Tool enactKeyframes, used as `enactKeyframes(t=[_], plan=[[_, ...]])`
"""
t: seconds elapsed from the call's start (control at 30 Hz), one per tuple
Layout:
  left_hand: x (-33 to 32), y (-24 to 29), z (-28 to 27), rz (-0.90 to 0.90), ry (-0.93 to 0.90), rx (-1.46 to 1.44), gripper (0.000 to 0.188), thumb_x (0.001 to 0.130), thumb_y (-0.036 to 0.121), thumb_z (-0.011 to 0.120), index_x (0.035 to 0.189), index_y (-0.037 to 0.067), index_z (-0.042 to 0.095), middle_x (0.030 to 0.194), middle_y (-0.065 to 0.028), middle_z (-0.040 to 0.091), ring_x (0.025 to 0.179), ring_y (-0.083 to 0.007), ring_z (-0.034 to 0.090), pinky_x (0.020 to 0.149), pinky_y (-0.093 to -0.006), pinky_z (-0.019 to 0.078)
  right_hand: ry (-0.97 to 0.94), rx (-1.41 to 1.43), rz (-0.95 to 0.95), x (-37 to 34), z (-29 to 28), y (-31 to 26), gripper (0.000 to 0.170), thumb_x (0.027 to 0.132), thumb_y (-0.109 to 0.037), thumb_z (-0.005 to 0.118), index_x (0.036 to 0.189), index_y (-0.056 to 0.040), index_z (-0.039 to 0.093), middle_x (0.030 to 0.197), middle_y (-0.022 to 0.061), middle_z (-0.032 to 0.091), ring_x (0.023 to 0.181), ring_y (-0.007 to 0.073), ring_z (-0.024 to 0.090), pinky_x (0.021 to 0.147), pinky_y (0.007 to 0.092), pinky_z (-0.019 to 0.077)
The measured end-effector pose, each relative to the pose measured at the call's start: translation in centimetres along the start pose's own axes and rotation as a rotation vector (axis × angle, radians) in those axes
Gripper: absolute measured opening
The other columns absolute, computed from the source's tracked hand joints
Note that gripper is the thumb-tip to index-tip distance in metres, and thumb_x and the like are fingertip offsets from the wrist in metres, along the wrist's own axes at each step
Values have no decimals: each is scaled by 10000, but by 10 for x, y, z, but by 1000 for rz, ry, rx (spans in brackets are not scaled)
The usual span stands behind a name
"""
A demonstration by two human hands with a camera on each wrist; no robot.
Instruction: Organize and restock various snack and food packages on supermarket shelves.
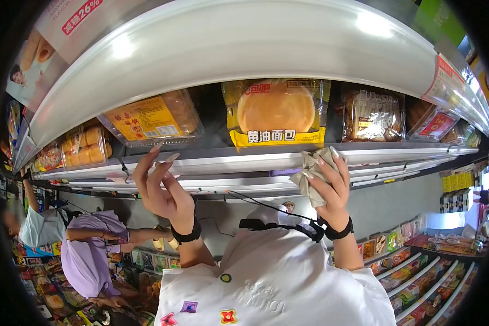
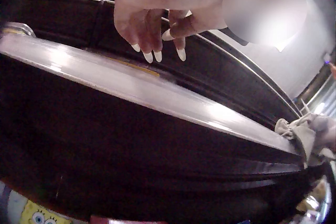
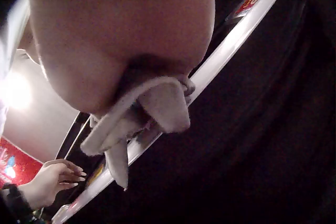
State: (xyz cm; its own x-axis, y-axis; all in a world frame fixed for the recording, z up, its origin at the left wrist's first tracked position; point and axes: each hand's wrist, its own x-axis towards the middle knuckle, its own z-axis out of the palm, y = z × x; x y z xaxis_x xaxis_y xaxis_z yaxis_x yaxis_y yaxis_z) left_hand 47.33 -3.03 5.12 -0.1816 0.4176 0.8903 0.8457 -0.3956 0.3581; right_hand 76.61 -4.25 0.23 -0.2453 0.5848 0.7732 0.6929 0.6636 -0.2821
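Note:
My right hand [image 1: 334, 196] grips a crumpled beige-grey cloth [image 1: 309, 182] at the white shelf edge [image 1: 228, 164], just below a bagged round bread [image 1: 276, 111] with a yellow wrapper. In the right wrist view, folds of the cloth [image 3: 163, 106] hang from under the palm. My left hand [image 1: 165, 187] holds nothing; its fingers are loosely bent close to the shelf edge, below a clear plastic box [image 1: 182, 117] with a yellow label. Seen from the left wrist, the fingertips of this hand [image 2: 163, 22] hang over the pale rail [image 2: 121, 79].
More packaged baked goods, including a clear pack of rolls [image 1: 84, 146] and a dark-toned pack [image 1: 373, 115], line the shelf. A curved white panel [image 1: 255, 41] overhangs them. A person in a purple top [image 1: 87, 252] is behind at left. Stocked racks [image 1: 424, 282] stand at lower right.

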Motion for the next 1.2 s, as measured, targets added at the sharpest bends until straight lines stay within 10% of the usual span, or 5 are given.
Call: enactKeyframes(t=[0.67, 1.03, 1.1, 1.13, 1.2], plan=[[-23, -54, -104, -45, -404, -97, 292, 685, -112, 441, 882, 17, 613, 1000, -145, 594, 827, -255, 577, 693, -291, 451, 276, 380, 317, 4, 63, -126, 271, 753, -148, 533, 1001, -60, 599, 1218, 171, 516, 1209, 426, 387, 1002, 489, 287], [17, -70, -136, 9, -122, -284, 185, 783, 143, 493, 865, -16, 538, 950, -223, 576, 846, -318, 569, 717, -400, 460, 399, 401, 485, 35, 51, -176, 402, 860, -243, 555, 1176, -19, 450, 1297, 197, 408, 1161, 287, 453, 975, 395, 369], [35, -74, -140, 115, 70, -524, 214, 825, 202, 462, 903, 9, 512, 862, -215, 557, 783, -309, 562, 660, -408, 459, 511, 465, 161, 41, 63, -174, 444, 873, -228, 520, 1251, -30, 401, 1313, 171, 403, 1153, 273, 467, 963, 405, 388], [43, -79, -144, 164, 83, -605, 218, 840, 222, 451, 906, 19, 498, 827, -190, 545, 739, -296, 549, 620, -396, 447, 700, 1335, 530, 35, 58, -192, 481, 865, -204, 511, 1296, -43, 372, 1289, 140, 441, 1149, 258, 474, 942, 380, 414], [67, -78, -148, 231, 195, -639, 211, 857, 248, 426, 888, 50, 492, 738, -111, 523, 609, -257, 501, 537, -364, 402, 697, 1388, 599, 60, 60, -221, 475, 873, -224, 499, 1300, -58, 374, 1292, 143, 440, 1152, 272, 469, 941, 398, 409]])
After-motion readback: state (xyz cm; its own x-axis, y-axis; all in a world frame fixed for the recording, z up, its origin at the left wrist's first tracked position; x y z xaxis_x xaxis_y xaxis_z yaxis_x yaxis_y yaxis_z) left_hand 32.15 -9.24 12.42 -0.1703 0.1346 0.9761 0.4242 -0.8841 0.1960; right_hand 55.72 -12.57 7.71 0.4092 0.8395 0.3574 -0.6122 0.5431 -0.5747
